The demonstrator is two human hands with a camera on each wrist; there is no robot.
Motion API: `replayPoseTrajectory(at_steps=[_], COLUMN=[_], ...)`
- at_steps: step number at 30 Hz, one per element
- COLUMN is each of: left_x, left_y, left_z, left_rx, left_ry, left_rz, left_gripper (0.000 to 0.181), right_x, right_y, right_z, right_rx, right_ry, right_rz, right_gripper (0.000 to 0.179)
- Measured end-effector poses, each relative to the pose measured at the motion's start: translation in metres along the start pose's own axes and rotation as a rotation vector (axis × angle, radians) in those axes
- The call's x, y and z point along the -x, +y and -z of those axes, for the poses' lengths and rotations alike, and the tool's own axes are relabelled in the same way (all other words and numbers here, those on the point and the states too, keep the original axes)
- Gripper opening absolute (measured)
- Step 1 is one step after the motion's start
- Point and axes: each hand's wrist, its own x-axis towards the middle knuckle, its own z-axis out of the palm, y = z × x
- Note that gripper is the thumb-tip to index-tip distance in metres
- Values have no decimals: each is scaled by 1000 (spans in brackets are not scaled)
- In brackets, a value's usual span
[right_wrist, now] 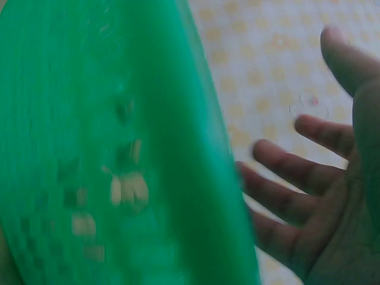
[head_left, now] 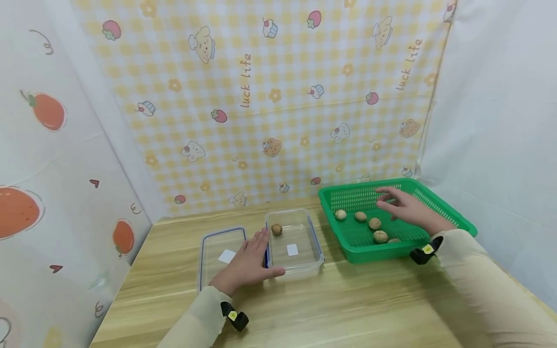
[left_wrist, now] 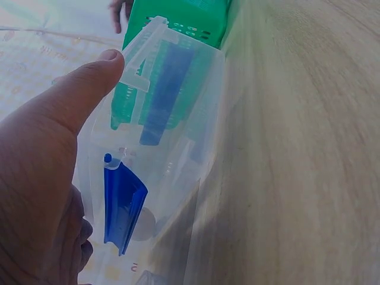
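Note:
A clear plastic food container (head_left: pixel 304 265) stands on the table with one walnut (head_left: pixel 276 229) in its far left corner. Against the container's left side lies my left hand (head_left: pixel 249 263), fingers straight and thumb stretched toward the front edge. In the left wrist view its thumb (left_wrist: pixel 89 89) is beside the container's wall, near a blue latch (left_wrist: pixel 123 205). My right hand (head_left: pixel 406 208) hovers over the green basket (head_left: pixel 354 253), fingers spread and holding nothing. Several walnuts (head_left: pixel 375 224) lie on the basket floor. In the right wrist view the basket wall hides part of them.
Left of the container lies its clear lid (head_left: pixel 213 246) with a blue seal, partly covered by my left hand. White labels mark both lid and container. A yellow checked curtain (head_left: pixel 278 121) hangs behind the wooden table (head_left: pixel 304 314), with pale cloth at both sides.

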Motion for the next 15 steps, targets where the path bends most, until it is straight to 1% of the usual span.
replayPoseTrajectory(at_steps=[3,7,10,15], left_x=[0,-1,-1,0], left_y=[0,-1,-1,0], left_z=[0,0,0,0], left_rx=[0,2,9,18], left_ry=[2,0,-1,-8], left_rz=[-4,-2,0,4], left_gripper=[119,119,119,120], right_x=[7,8,8,7], right_y=[12,27,38,48], right_z=[4,4,2,-3], right_rx=[-13,-73,-120,-128], right_ry=[-78,-157,-214,-286], right_rz=[-14,-56,-72,-83], right_gripper=[62,64,70,80])
